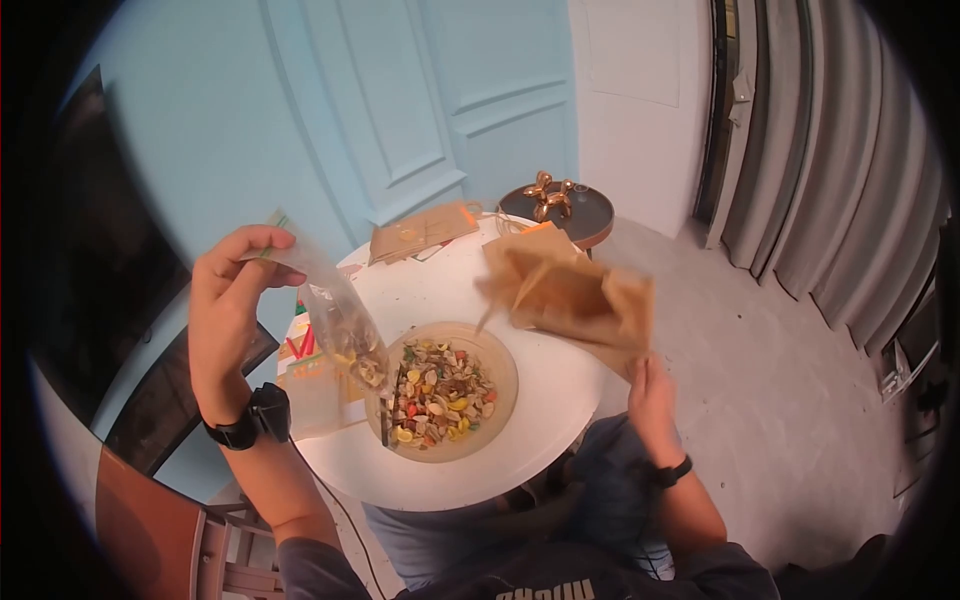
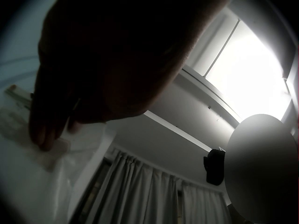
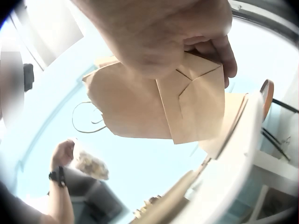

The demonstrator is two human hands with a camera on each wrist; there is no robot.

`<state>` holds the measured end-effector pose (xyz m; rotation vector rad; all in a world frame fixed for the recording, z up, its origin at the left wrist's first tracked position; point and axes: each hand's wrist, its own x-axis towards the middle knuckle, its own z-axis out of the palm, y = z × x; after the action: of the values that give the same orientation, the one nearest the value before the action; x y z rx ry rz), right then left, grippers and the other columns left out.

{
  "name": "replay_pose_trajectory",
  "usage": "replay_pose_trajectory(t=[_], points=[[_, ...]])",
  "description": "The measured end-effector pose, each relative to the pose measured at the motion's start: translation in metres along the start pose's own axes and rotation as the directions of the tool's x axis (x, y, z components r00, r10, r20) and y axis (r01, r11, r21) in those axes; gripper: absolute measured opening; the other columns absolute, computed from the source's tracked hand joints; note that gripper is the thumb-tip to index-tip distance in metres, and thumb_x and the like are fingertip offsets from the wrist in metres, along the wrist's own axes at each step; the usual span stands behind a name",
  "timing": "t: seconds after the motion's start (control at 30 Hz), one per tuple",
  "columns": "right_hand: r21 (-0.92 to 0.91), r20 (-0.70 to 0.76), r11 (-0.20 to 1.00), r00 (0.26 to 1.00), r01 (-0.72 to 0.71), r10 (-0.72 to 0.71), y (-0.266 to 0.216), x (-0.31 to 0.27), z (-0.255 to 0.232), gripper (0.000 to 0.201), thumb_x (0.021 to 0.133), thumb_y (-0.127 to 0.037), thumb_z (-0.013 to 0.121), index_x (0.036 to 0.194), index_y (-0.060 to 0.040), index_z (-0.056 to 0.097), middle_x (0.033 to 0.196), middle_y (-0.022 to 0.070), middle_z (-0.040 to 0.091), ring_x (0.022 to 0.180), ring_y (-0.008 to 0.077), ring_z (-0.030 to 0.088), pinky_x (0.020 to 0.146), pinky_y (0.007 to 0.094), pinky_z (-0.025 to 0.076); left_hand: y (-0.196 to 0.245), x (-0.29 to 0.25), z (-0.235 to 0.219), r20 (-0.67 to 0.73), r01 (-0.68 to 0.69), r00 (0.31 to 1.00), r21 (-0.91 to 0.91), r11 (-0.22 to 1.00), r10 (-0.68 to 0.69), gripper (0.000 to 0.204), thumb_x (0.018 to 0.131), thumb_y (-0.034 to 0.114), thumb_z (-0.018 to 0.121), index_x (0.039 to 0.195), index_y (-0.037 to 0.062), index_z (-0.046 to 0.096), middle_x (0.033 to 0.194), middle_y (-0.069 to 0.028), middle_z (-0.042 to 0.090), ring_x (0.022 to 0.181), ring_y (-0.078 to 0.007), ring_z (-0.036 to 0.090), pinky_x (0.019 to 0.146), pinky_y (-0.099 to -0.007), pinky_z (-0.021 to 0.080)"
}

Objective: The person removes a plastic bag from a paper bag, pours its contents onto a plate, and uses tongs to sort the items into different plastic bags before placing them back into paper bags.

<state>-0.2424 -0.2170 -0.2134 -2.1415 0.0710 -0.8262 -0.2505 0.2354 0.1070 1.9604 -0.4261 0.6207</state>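
My left hand (image 1: 235,285) pinches the top of a clear zip bag (image 1: 340,310) and holds it up at the table's left side. Tan and yellow pieces lie in the bag's low end, which overlaps the rim of a round wooden plate (image 1: 505,365) in the head view. A heap of small dried-looking pieces (image 1: 445,395), tan, yellow, orange and green, covers the plate's middle. On the right, my right hand (image 1: 652,405) grips a brown paper bag (image 1: 575,290) by its folded base (image 3: 201,102). The paper bag is tilted over the table, its string handle (image 3: 86,130) hanging loose.
The plate stands on a round white table (image 1: 400,300). Flat brown paper bags (image 1: 425,232) lie at its back. Another clear zip bag (image 1: 312,395) and red items (image 1: 300,345) are at its left. Behind, a dark side table (image 1: 590,215) bears a shiny balloon-dog figure (image 1: 548,197).
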Motion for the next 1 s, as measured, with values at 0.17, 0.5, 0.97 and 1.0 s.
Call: replay_pose_trajectory(t=[0.17, 0.5, 0.97, 1.0], points=[[0.209, -0.034, 0.974, 0.996, 0.092, -0.087, -0.012, 0.126, 0.020, 0.033, 0.116, -0.027, 0.062, 0.108, 0.0042, 0.071, 0.089, 0.0283, 0.072, 0.078, 0.0445, 0.069, 0.073, 0.0462, 0.055, -0.005, -0.003, -0.006, -0.032, -0.008, 0.999, 0.056, 0.998, 0.010, 0.027, 0.100, 0.004, 0.055, 0.117, -0.0049, 0.075, 0.103, -0.0091, 0.078, 0.090, -0.0182, 0.074, 0.088, -0.0329, 0.057], [-0.297, 0.340, 0.949, 0.917, -0.106, 0.209, 0.109, 0.230, 0.206, 0.037, 0.106, -0.024, 0.063, 0.128, 0.0044, 0.073, 0.117, 0.0294, 0.080, 0.112, 0.0459, 0.078, 0.098, 0.0526, 0.061, -0.008, -0.018, 0.004, 0.020, 0.045, 0.999, 0.120, 0.992, -0.048, 0.017, 0.110, 0.006, 0.062, 0.124, 0.0004, 0.070, 0.107, -0.0042, 0.074, 0.091, -0.0117, 0.067, 0.083, -0.0289, 0.055], [0.041, 0.211, 0.979, 0.956, 0.201, -0.205, -0.070, 0.133, 0.053, 0.030, 0.102, -0.020, 0.076, 0.120, 0.0045, 0.071, 0.112, 0.0251, 0.072, 0.096, 0.0378, 0.076, 0.086, 0.0484, 0.060, 0.024, -0.039, 0.037, 0.168, -0.288, 0.957, 0.629, 0.722, 0.236, 0.017, 0.092, 0.010, 0.088, 0.093, -0.0042, 0.078, 0.084, -0.0181, 0.074, 0.070, -0.0343, 0.071, 0.065, -0.0392, 0.054], [0.133, 0.217, 0.961, 0.939, 0.241, -0.265, -0.093, 0.121, 0.040, 0.028, 0.102, -0.017, 0.077, 0.119, 0.0045, 0.071, 0.110, 0.0242, 0.071, 0.094, 0.0368, 0.075, 0.084, 0.0471, 0.060, 0.025, -0.041, 0.041, 0.203, -0.299, 0.954, 0.631, 0.716, 0.220, 0.018, 0.093, 0.011, 0.088, 0.093, -0.0042, 0.078, 0.083, -0.0184, 0.074, 0.070, -0.0352, 0.071, 0.066, -0.0399, 0.054]])
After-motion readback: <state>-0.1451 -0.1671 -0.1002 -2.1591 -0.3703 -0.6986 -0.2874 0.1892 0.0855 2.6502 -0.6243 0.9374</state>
